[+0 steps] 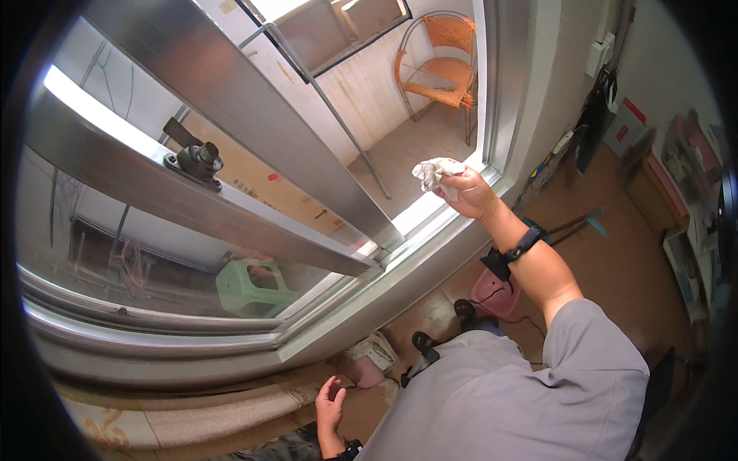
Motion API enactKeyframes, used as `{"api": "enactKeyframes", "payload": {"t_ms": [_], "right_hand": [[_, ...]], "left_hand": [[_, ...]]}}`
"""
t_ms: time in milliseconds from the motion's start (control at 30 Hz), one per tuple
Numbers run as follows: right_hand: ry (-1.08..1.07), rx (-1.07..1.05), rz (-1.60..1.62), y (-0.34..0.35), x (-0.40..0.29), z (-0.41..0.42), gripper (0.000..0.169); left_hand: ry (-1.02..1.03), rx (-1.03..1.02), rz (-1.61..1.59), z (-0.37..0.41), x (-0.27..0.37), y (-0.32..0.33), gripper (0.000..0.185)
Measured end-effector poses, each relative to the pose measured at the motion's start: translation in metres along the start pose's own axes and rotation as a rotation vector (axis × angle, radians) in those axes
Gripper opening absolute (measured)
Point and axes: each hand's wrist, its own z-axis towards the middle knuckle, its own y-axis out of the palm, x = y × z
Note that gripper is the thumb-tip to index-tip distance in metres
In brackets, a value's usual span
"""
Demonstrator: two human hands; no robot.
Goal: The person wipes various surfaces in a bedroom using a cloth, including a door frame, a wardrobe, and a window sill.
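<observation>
In my right hand (474,195) is a crumpled white cloth or tissue (436,173) with grey smudges, pinched between thumb and fingers. That hand is raised over the sill of a sliding window (426,222), near the right end of its metal track. To its left stand the aluminium sash frames (253,115), one carrying a dark metal latch (200,162). Down by my side, my left hand (330,405) holds nothing, its fingers slightly curled and apart. It hangs near a rolled or folded patterned mat (230,423) below the sill.
Beyond the window are an orange woven chair (447,63), a cardboard box (277,184) and a green plastic stool (253,288). On my side, a pink basin (496,293) sits on the floor near my feet. Shelves with boxes (657,190) line the right side.
</observation>
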Motion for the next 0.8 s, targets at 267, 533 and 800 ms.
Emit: {"api": "enactKeyframes", "payload": {"t_ms": [267, 533, 800], "right_hand": [[0.038, 0.201, 0.214, -0.033, 0.018, -0.016, 0.026], [0.031, 0.368, -0.542, -0.028, 0.036, -0.005, 0.027], [-0.155, 0.182, -0.853, 0.001, 0.069, 0.011, 0.015]], "left_hand": [[-0.005, -0.012, -0.006, 0.001, 0.003, 0.002, 0.045], [0.018, -0.018, 0.025, -0.002, 0.001, 0.007, 0.044], [-0.024, -0.017, 0.079, -0.009, 0.02, 0.015, 0.045]]}}
